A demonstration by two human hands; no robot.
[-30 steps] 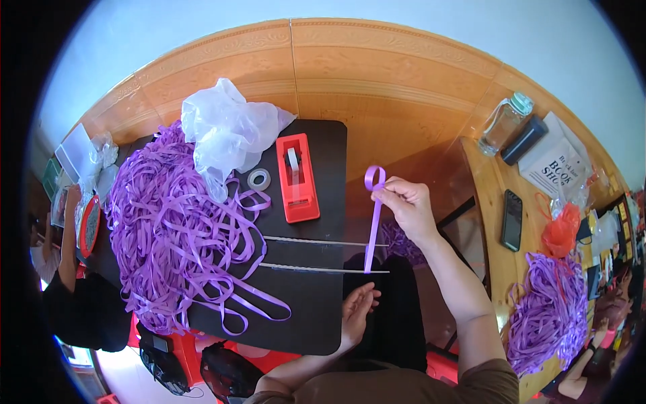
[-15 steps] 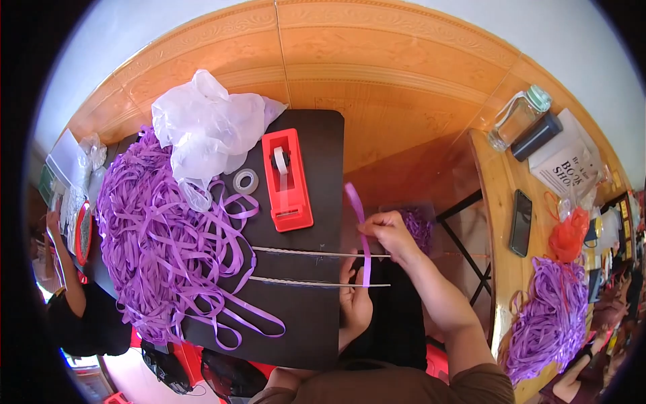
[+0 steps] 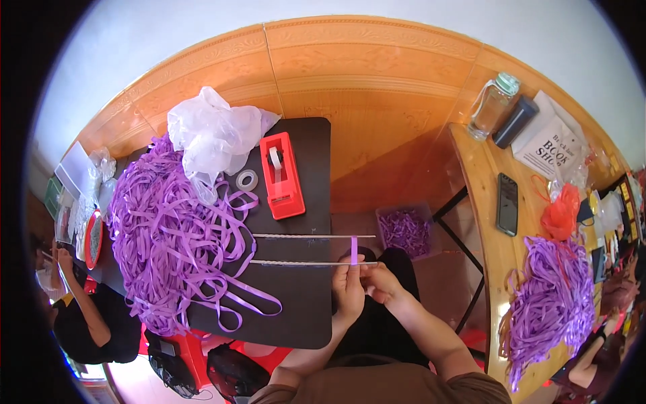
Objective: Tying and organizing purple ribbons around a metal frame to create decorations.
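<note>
Two thin pale rods (image 3: 303, 263) run parallel over the dark table and stick out past its right edge. Near their free ends a short purple ribbon (image 3: 354, 250) spans from one rod to the other. My left hand (image 3: 348, 291) is closed on the ribbon at the nearer rod, its fingertips against it. My right hand (image 3: 383, 283) is beside it, fingers curled in a pinch just below the nearer rod's tip. What lies between those fingers is hidden.
A big heap of purple ribbon (image 3: 168, 236) covers the left of the table (image 3: 296, 323). Beyond are a white plastic bag (image 3: 212, 135), a tape roll (image 3: 247, 180) and a red tape dispenser (image 3: 282, 176). A bin of ribbon pieces (image 3: 406, 232) stands below; a phone (image 3: 507, 205) lies right.
My right hand has come down from above the farther rod to beside my left hand. The raised ribbon end no longer shows; the ribbon now lies across both rods.
</note>
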